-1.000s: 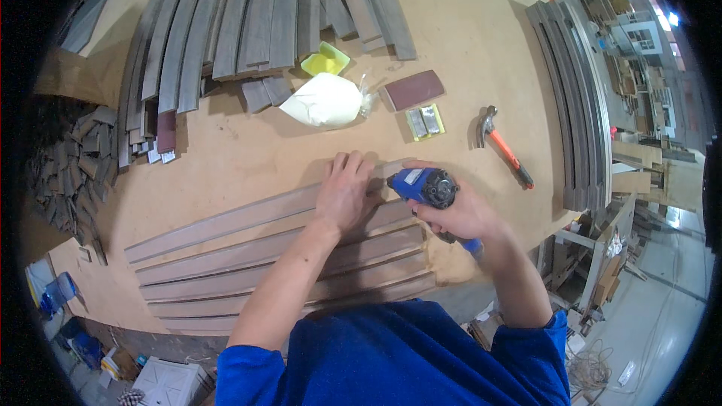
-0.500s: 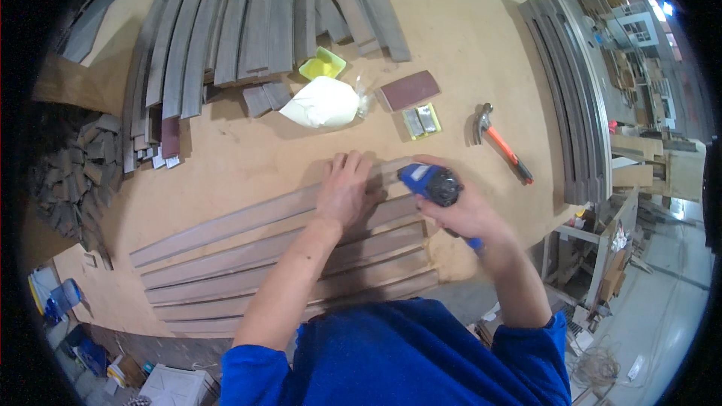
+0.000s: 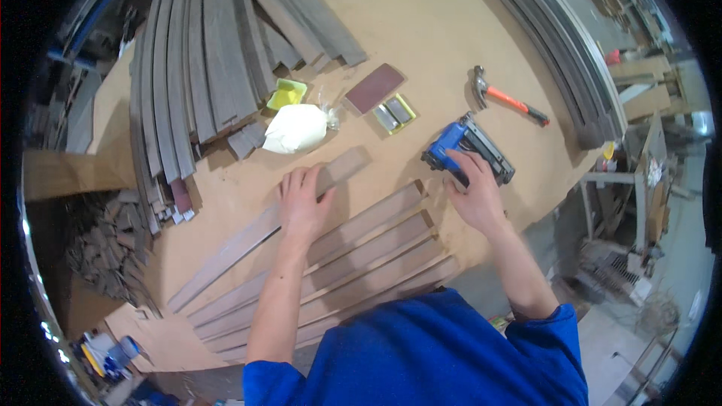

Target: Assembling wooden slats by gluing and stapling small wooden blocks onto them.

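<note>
My left hand (image 3: 303, 201) grips a long narrow wooden strip (image 3: 226, 262), thumb and fingers spread across its two edges. The strip lies slanted on the table, apart from several similar wooden strips (image 3: 368, 252) nearer my body. On the right, a blue nail gun (image 3: 468, 149) rests on its side on the tabletop. Beside its near edge is my right hand (image 3: 475, 192), fingers apart and fingertips close to the tool; whether they touch it I cannot tell. Beyond the nail gun lie a claw hammer (image 3: 511, 100) with an orange handle and a small yellow box (image 3: 395, 113) of metal pieces.
A large stack of grey wooden slats (image 3: 199, 60) covers the far left, with a white bag (image 3: 297, 129), a yellow tray (image 3: 286, 94) and a dark red sanding sheet (image 3: 375, 88) beside it. Curved dark pieces (image 3: 541, 45) line the right edge. Offcuts (image 3: 113, 237) are piled at left.
My right hand has let go of the nail gun, which now lies on the table to the right. The far strip has swung away from the others under my left hand. My view has turned.
</note>
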`<state>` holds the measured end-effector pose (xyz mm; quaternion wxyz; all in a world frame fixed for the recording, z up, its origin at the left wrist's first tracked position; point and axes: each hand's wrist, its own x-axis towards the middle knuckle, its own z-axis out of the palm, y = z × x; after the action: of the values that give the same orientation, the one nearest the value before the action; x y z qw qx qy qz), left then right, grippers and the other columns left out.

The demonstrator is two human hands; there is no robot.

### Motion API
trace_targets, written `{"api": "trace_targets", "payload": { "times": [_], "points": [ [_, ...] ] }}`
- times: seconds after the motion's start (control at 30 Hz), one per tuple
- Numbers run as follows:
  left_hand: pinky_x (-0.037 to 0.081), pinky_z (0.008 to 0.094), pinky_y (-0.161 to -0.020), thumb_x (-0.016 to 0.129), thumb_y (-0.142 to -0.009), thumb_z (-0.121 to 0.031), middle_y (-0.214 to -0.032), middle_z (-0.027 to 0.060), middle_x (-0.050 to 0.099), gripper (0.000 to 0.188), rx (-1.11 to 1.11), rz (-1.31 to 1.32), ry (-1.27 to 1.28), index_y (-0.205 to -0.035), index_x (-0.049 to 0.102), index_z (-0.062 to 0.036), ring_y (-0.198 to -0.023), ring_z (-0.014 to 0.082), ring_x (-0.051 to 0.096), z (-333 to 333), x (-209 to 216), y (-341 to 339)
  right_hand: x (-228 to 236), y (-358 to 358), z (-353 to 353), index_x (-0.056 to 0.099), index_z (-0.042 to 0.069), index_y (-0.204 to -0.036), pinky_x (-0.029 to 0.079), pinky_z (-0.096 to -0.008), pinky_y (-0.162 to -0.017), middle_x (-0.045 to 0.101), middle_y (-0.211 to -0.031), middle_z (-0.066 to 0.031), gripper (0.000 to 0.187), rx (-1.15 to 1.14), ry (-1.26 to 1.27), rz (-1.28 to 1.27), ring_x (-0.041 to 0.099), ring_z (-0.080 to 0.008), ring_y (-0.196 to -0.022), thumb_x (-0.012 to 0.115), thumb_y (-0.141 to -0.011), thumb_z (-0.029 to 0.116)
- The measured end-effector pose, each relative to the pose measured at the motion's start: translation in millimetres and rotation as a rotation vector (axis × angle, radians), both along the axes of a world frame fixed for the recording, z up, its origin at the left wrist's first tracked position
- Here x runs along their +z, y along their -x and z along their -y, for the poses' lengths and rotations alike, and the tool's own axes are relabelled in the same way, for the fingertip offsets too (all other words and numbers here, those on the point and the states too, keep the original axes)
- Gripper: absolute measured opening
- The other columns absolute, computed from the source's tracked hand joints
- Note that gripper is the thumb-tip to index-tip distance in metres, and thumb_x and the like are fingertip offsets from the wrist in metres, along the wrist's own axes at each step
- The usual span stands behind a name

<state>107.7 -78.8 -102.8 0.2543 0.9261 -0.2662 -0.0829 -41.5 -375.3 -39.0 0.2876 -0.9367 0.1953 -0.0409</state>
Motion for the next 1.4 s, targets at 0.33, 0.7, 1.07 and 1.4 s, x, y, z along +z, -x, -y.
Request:
{"api": "trace_targets", "payload": {
  "times": [0.33,0.7,1.07,1.4],
  "points": [
    [0.044,0.0479,-0.103,0.082,-0.081,-0.023,-0.124,0.0133,0.062,0.051,-0.21,-0.047,0.037,-0.127,0.064,-0.0082,-0.119,0.0348,0.057,44,38,71,-34,23,-34,0.071,0.003,-0.115,0.056,-0.0436,-0.084,0.07,-0.105,-0.0174,0.032,-0.035,-0.453,-0.051,0.069,-0.0359,-0.095,0.068,-0.086,0.017],
    [0.05,0.0452,-0.093,0.083,-0.079,-0.02,-0.107,0.016,0.061,0.047,-0.19,-0.06,-0.132,-0.119,0.066,-0.0028,-0.105,0.0357,0.06,78,34,78,-51,30,-38,0.076,0.009,-0.108,0.056,-0.0467,-0.083,0.072,-0.098,-0.013,0.028,-0.111,-0.373,0.032,0.069,-0.035,-0.096,0.073,-0.082,0.019],
    [0.052,0.0458,-0.086,0.084,-0.077,-0.017,-0.102,0.0166,0.06,0.047,-0.239,-0.066,-0.221,-0.116,0.065,-0.0011,-0.099,0.037,0.061,85,33,75,-46,35,-39,0.075,0.007,-0.111,0.057,-0.0457,-0.084,0.072,-0.105,-0.0132,0.032,-0.097,-0.287,0.069,0.068,-0.035,-0.097,0.071,-0.081,0.015],
    [0.052,0.0465,-0.086,0.084,-0.074,-0.016,-0.103,0.0166,0.059,0.048,-0.247,-0.027,-0.179,-0.115,0.064,-0.0018,-0.101,0.0369,0.06,80,31,74,-20,19,27,0.062,0.014,-0.135,0.056,-0.0491,-0.087,0.06,-0.118,-0.0148,0.059,-0.16,0.033,0.219,0.063,-0.0375,-0.105,0.076,-0.078,0.011]
  ]
}}
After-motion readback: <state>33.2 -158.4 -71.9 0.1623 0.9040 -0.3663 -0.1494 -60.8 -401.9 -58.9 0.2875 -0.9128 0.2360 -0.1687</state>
